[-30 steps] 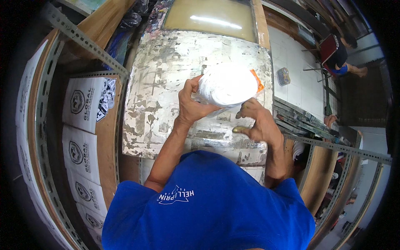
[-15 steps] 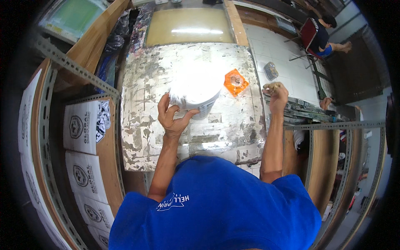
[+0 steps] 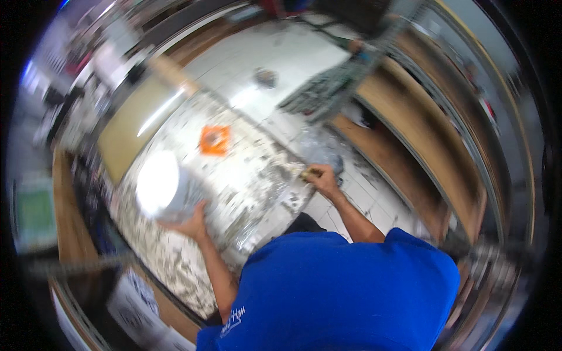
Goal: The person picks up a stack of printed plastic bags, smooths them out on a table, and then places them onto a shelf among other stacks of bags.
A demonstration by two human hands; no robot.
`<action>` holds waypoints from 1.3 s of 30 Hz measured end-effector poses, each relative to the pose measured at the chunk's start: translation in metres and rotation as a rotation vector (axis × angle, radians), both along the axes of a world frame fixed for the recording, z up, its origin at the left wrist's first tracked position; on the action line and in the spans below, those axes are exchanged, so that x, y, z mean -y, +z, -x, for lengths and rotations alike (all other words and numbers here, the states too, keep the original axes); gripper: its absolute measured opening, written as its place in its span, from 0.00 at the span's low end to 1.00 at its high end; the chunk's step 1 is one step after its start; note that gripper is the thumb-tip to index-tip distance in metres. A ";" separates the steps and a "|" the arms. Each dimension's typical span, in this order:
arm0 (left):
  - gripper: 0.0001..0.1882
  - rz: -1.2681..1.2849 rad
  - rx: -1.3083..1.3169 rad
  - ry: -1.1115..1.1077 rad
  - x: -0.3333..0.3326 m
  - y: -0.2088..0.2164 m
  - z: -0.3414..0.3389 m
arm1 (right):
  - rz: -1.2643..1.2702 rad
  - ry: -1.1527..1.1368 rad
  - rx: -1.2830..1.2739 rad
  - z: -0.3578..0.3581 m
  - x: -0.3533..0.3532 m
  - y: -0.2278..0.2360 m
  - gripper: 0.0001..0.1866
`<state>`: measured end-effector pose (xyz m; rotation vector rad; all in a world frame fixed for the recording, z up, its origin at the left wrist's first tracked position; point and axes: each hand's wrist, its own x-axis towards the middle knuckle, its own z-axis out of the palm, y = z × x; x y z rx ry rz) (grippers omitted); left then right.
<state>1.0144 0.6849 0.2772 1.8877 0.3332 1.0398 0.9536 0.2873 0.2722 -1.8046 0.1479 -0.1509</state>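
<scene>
The right hand [image 3: 324,179] has moved to the table's [image 3: 252,175] near right corner, fingers curled, contents unclear; left, the left hand [image 3: 190,225] grasps the white tub [image 3: 172,190], an orange packet [image 3: 215,140] beyond, wooden shelves [image 3: 410,99] right.

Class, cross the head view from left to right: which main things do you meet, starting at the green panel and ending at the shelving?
Green panel, white container, orange packet, right hand, wooden shelf.
</scene>
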 end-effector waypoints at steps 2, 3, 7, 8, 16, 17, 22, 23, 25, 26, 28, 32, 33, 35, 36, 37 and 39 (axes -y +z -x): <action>0.72 -0.042 0.065 -0.007 -0.015 -0.017 -0.005 | 0.056 -0.018 -0.039 0.026 0.017 -0.006 0.11; 0.69 -0.028 0.136 -0.024 -0.016 -0.021 -0.009 | 0.063 -0.027 -0.090 0.039 0.022 0.000 0.13; 0.63 0.107 0.036 -0.098 0.001 0.009 -0.009 | 0.202 -0.132 -0.059 0.082 0.034 0.023 0.17; 0.62 0.081 0.039 -0.096 -0.001 0.007 -0.008 | 0.319 -0.089 -0.158 0.081 0.036 0.029 0.20; 0.49 0.457 -0.136 -0.492 -0.052 -0.019 -0.003 | 0.254 0.413 0.217 -0.077 -0.098 0.063 0.66; 0.47 0.534 -0.145 -0.590 -0.057 -0.022 -0.003 | 0.245 0.463 0.338 -0.103 -0.122 0.053 0.68; 0.31 0.460 -0.136 -0.537 -0.036 0.005 -0.008 | -0.015 0.891 0.097 -0.179 -0.221 0.048 0.69; 0.31 0.446 -0.176 -0.481 -0.039 0.006 -0.009 | -0.080 0.932 0.068 -0.180 -0.232 0.049 0.66; 0.31 0.424 -0.261 -0.379 -0.051 0.002 -0.012 | -0.206 1.002 0.002 -0.176 -0.247 0.051 0.62; 0.33 0.426 -0.180 -0.430 -0.064 -0.011 -0.019 | -0.279 0.877 0.171 -0.169 -0.258 0.048 0.51; 0.34 0.533 -0.228 -0.447 -0.055 0.012 -0.008 | -0.321 0.876 -0.007 -0.158 -0.259 0.052 0.48; 0.35 0.618 -0.377 -0.522 -0.010 0.075 0.022 | -0.375 0.824 -0.131 -0.122 -0.223 0.066 0.33; 0.35 0.609 -0.413 -0.533 0.003 0.088 0.033 | -0.364 0.803 -0.148 -0.107 -0.208 0.072 0.32; 0.33 0.583 -0.464 -0.535 0.042 0.104 0.052 | -0.467 0.723 -0.189 -0.071 -0.170 0.078 0.36; 0.32 0.561 -0.497 -0.572 0.063 0.112 0.060 | -0.530 0.654 -0.208 -0.052 -0.150 0.078 0.37; 0.32 0.539 -0.532 -0.596 0.084 0.119 0.070 | -0.597 0.595 -0.234 -0.036 -0.133 0.074 0.38; 0.29 0.491 -0.590 -0.616 0.131 0.126 0.086 | -0.714 0.497 -0.283 -0.004 -0.089 0.068 0.39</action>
